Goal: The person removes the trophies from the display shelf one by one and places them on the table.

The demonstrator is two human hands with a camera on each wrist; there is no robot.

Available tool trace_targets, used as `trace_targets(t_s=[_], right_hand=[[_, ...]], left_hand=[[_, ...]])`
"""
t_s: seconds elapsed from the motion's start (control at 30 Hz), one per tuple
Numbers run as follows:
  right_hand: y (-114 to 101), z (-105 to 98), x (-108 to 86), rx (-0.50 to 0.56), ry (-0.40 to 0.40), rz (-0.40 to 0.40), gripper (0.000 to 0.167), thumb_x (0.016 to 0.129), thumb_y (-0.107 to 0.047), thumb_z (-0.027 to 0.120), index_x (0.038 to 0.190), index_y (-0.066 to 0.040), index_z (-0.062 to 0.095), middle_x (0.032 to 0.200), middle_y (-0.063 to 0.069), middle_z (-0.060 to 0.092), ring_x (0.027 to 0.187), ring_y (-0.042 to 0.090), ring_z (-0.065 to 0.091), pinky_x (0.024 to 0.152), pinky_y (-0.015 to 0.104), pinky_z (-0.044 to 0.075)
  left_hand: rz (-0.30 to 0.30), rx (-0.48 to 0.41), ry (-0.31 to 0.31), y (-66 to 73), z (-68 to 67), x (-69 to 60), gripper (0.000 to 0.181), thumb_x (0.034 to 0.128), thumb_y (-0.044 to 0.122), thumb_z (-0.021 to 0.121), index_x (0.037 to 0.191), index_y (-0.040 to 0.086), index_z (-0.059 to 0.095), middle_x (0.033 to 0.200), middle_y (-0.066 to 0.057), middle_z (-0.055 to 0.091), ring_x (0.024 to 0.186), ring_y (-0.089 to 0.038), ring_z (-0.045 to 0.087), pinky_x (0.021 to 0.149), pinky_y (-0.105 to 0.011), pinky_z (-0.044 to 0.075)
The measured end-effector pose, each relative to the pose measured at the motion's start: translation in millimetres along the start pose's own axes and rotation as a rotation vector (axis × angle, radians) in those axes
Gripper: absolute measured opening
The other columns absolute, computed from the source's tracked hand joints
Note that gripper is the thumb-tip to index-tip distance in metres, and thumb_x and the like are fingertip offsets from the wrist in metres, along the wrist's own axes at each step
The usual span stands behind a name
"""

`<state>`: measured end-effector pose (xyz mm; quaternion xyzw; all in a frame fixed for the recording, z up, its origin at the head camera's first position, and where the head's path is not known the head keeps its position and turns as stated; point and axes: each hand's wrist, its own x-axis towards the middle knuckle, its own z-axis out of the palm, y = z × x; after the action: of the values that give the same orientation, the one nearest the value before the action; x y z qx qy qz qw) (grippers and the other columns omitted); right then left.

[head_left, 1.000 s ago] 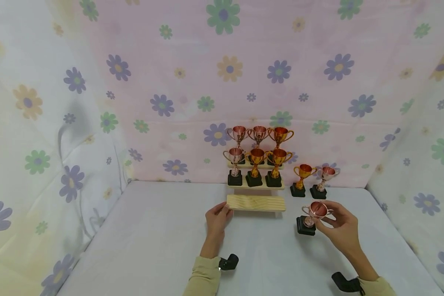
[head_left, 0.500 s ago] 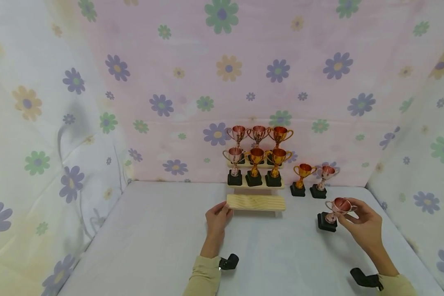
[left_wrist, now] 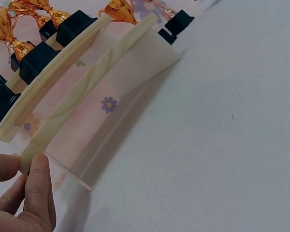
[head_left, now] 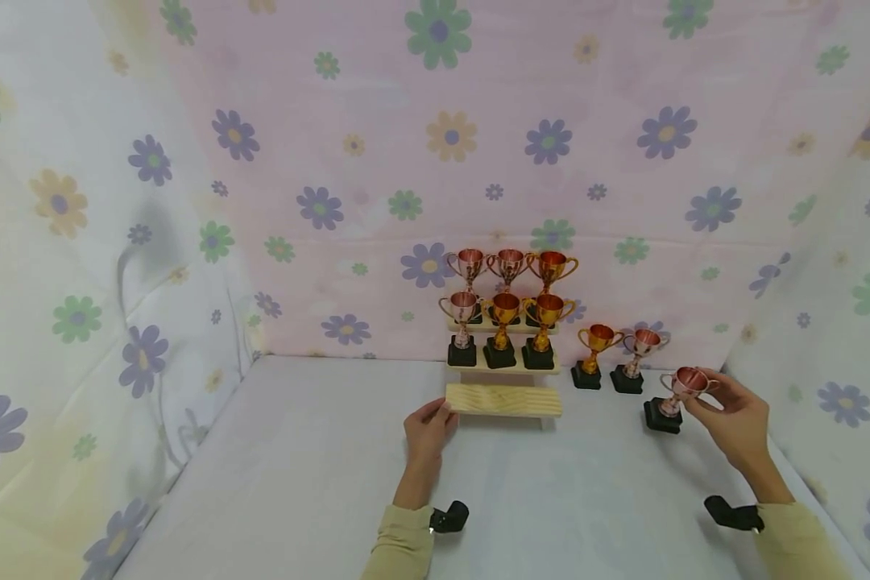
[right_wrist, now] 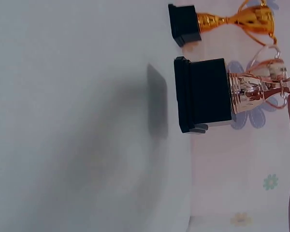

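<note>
On the white desk [head_left: 319,491], the wooden rack [head_left: 503,400] stands well left of the right hand [head_left: 739,423], its near board's left end pinched by the left hand [head_left: 428,435]. The right hand grips a pink trophy [head_left: 670,407] by its cup, roughly upright, base above the desk, right of and nearer than the standing gold trophy [head_left: 592,350].

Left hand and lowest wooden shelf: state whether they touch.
Touching: the left wrist view shows the left hand pinching one end of the lowest wooden shelf, with no gap visible.
</note>
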<state>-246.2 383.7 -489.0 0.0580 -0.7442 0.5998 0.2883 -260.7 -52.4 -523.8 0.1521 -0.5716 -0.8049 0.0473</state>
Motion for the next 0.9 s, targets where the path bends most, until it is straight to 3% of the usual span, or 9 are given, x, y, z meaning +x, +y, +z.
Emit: trace_targets(t_s=[0.13,0.27,0.4,0.6,0.9], right_hand=[[4.2,-5.0,14.6,-0.111,0.002,0.009,0.043,0.080,0.017,0.074,0.121,0.006,0.066,0.098,-0.021,0.068,0.088,-0.004,0.061,0.080,0.004,0.051],[9.6,-10.4,28.3,-0.217,-0.021,0.015,0.038,0.084,0.007,0.077,0.120,-0.001,0.067,0.093,-0.026,0.064,0.087,-0.008,0.059,0.081,0.000,0.047],[14.3,-18.7,42.1,-0.218,-0.085,0.054,0.034,0.087,0.002,0.077,0.118,-0.010,0.067,0.095,-0.030,0.064,0.091,-0.014,0.060,0.078,0.001,0.048],[21.4,-35.7,60.1,-0.220,-0.189,0.187,0.030,0.092,-0.011,0.076,0.118,-0.024,0.064,0.101,-0.033,0.060,0.093,-0.018,0.056,0.073,0.002,0.048],[29.6,-43.3,75.9,-0.218,-0.286,0.257,0.031,0.095,-0.014,0.073,0.119,-0.029,0.060,0.098,-0.031,0.061,0.089,-0.014,0.058,0.071,0.006,0.051]], left_hand=[[-0.006,0.011,0.000,4.4,0.6,-2.8,0.026,0.0985,-0.007,0.058,0.121,-0.020,0.059,0.110,-0.026,0.063,0.088,-0.017,0.066,0.098,-0.047,0.056],[-0.003,0.005,0.024,-1.1,1.0,0.7,0.027,0.0991,-0.004,0.059,0.122,-0.018,0.061,0.111,-0.024,0.064,0.088,-0.015,0.066,0.095,-0.042,0.058],[0.009,0.001,0.051,-8.0,0.9,5.5,0.027,0.0988,-0.003,0.061,0.122,-0.016,0.062,0.111,-0.022,0.065,0.087,-0.014,0.067,0.090,-0.037,0.061],[0.004,0.014,0.045,-9.9,0.8,6.1,0.026,0.0992,-0.002,0.061,0.122,-0.015,0.062,0.112,-0.022,0.065,0.088,-0.015,0.067,0.088,-0.034,0.061],[0.001,0.029,0.043,-5.5,1.7,2.3,0.026,0.0994,-0.002,0.060,0.122,-0.015,0.062,0.112,-0.024,0.064,0.088,-0.015,0.067,0.092,-0.039,0.060]])
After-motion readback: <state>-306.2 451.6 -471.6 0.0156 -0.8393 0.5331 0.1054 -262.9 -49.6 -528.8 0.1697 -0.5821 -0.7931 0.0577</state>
